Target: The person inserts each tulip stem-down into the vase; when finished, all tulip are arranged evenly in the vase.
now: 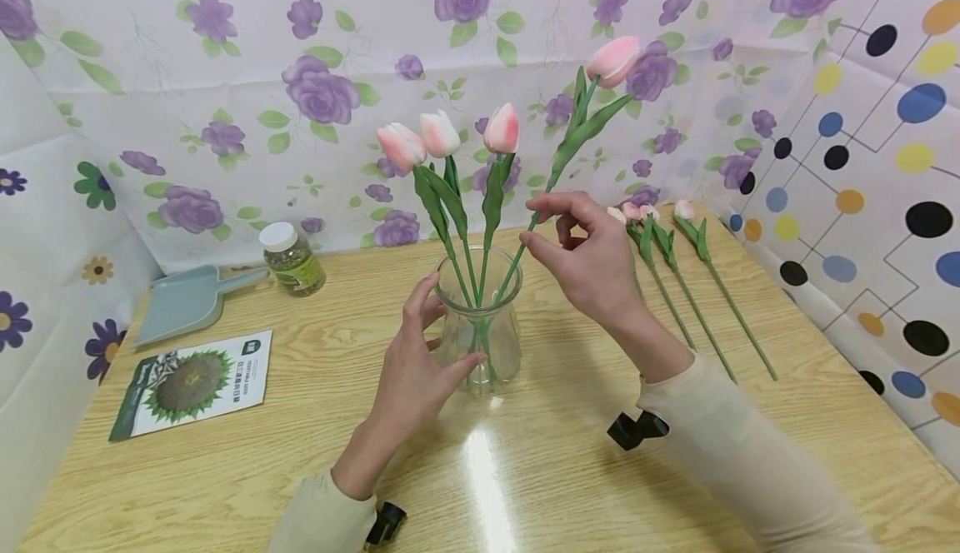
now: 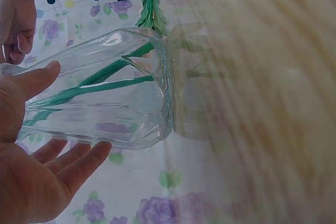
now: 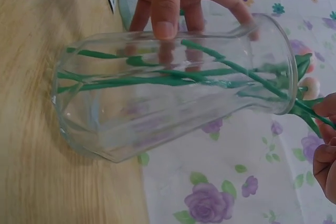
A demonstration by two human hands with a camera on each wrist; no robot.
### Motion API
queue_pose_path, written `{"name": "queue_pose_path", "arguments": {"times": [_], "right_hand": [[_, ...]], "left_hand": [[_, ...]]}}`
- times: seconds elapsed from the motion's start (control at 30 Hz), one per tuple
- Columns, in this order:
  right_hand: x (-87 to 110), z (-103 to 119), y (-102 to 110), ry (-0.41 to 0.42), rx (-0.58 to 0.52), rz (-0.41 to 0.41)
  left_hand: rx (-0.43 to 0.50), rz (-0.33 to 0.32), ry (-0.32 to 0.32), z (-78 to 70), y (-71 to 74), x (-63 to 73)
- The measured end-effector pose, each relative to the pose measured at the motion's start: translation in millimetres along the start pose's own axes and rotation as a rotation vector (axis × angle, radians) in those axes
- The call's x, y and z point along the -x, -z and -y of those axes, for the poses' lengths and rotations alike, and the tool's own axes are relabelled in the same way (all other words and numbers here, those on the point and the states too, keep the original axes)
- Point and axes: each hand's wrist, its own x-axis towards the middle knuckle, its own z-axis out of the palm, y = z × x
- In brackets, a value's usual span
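Note:
A clear glass vase [image 1: 480, 345] stands upright on the table, with three pink-and-white tulips [image 1: 441, 135] leaning inside it. My left hand [image 1: 420, 353] holds the vase from its left side, thumb in front and fingers behind; the left wrist view shows that thumb [image 2: 39, 80] against the glass. Between thumb and fingertips, my right hand [image 1: 592, 257] pinches the green stem of another pink tulip [image 1: 613, 62]. This stem [image 3: 236, 66] passes through the vase mouth, its lower end inside the glass, and the bloom tilts up to the right.
Several more tulips [image 1: 705, 286] lie on the table's right side. At the left are a white-capped jar [image 1: 296, 266], a grey-blue dustpan [image 1: 180, 303] and a seed packet [image 1: 195, 382] with a sunflower picture. Flowered cloth [image 1: 247, 62] hangs behind the table [image 1: 315, 445].

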Motion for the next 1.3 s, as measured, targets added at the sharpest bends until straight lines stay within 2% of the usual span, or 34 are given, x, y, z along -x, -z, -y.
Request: {"name": "queue_pose_path", "arguments": {"times": [0.4, 0.9, 1.3], "right_hand": [[13.7, -4.6, -9.5, -0.009, 0.038, 0.071], [12.0, -5.2, -10.5, -0.015, 0.071, 0.124], [4.4, -3.1, -4.5, 0.005, 0.174, 0.275]], "left_hand": [[0.0, 0.002, 0.01, -1.1, 0.2, -0.3], [-0.004, 0.006, 0.005, -0.6, 0.5, 0.8], [-0.005, 0.009, -0.002, -0.5, 0.4, 1.0]]}}
